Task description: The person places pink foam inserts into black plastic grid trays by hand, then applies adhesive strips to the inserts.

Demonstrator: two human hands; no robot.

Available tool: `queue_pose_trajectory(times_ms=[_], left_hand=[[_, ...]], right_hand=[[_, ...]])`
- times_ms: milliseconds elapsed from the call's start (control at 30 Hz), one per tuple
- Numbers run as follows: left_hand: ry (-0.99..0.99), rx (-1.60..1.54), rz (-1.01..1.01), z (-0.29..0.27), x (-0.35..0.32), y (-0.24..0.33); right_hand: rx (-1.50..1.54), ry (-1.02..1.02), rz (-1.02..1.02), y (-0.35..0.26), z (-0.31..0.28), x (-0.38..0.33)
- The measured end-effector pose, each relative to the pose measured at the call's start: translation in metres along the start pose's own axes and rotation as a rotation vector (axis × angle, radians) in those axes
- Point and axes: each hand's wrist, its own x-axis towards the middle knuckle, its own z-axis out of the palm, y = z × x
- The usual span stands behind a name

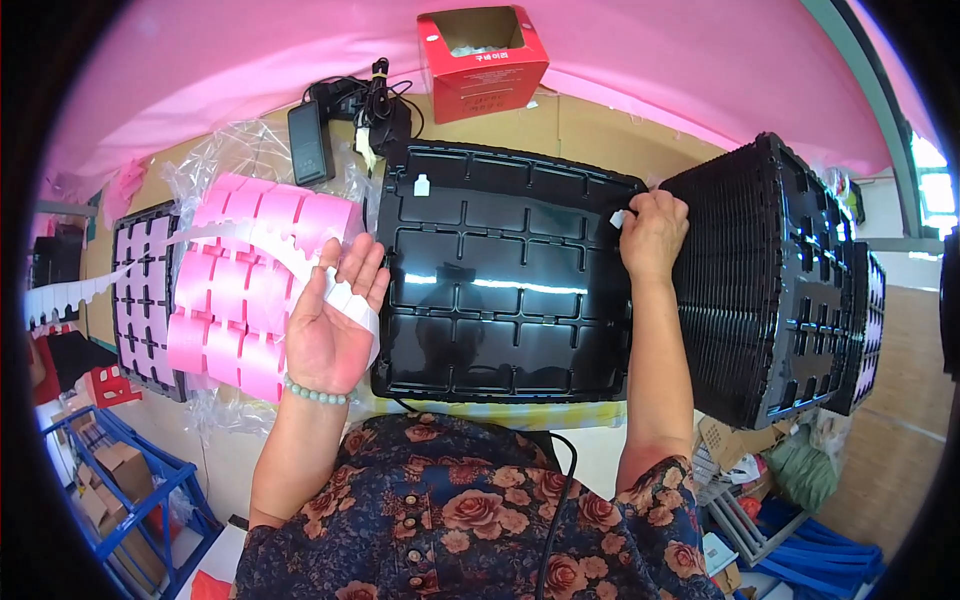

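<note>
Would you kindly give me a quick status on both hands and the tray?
Left hand open, white label strip across palm. Right hand pinching small white label at black tray edge. Nothing blocking.

Bright, even daylight, strongest from a blown-out window (930, 180) at right. White glare streaks cross the glossy black tray (500, 290). Shadows are soft. Fisheye bends edges; corners are black, focus softens toward the rim.

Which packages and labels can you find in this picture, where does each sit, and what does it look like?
Red cardboard box: top centre, open-topped, squarish.
Small white label: stuck on the black plastic tray, upper left.
White label strip: across the left hand.
Pink rolls: left, in clear wrap.
</note>
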Motion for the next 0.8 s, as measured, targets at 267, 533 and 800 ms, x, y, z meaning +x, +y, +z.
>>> queue_pose_trajectory(times_ms=[267,533,800], left_hand=[[-0.066,-0.013,-0.009,-0.002,-0.008,0.006],[-0.076,-0.021,-0.101,-0.002,-0.025,0.006],[-0.015,0.026,-0.171,-0.025,-0.054,0.025]], right_hand=[[0.042,0.006,-0.069,-0.022,-0.016,-0.036],[0.980,-0.249,-0.005,-0.193,-0.089,-0.091],[1.145,-0.250,-0.004,-0.285,-0.086,-0.149]])
